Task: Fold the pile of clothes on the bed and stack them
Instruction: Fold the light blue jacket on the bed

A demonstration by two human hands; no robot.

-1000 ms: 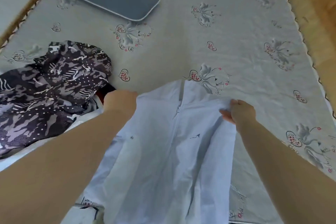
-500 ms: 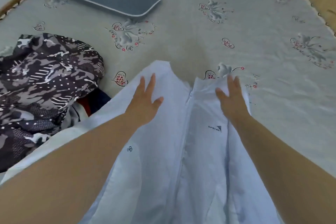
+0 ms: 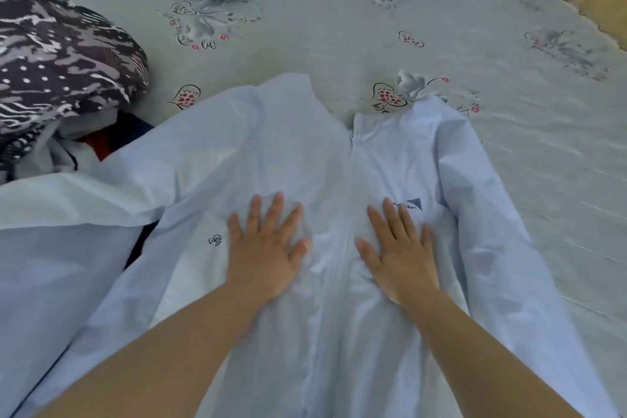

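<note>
Head: L hand (image 3: 266, 248) & R hand (image 3: 400, 251) flat on jacket (image 3: 339, 159).

Two bare forearms, sleeveless to the frame edge, ringless fingers (image 3: 277, 210)

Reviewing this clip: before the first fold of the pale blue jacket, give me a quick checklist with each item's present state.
1. Jacket lies front up, zip side showing: ok.
2. Left hand flat on the front panel: ok.
3. Right hand flat beside the zip: ok.
4. Fabric smooth: not ok, creases between the hands.
5. Left sleeve clear of the patterned pile: not ok, it lies against it.
6. Hem straight: cannot tell, out of view.
</note>
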